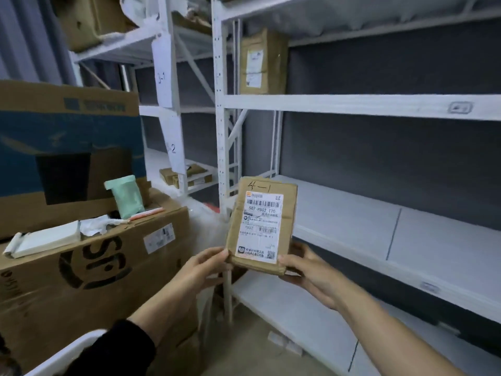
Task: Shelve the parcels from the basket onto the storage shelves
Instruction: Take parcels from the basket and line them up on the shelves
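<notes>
Head view, parcel [260, 226] upright, bottom corners pinched by fingers [214, 255]

You've got two hands in view, left hand [208, 264] and right hand [311, 270], one held parcel [261, 226], one shelved parcel [261, 61], two stacked cartons [67, 126].

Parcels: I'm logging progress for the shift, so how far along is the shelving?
Done: a tall parcel stands on the upper shelf, and small parcels lie on the left rack. In hand: the left grip and right grip hold the 4-1 parcel by its lower corners, off any shelf. Left: shelving it; the basket rim shows, contents hidden.
</notes>
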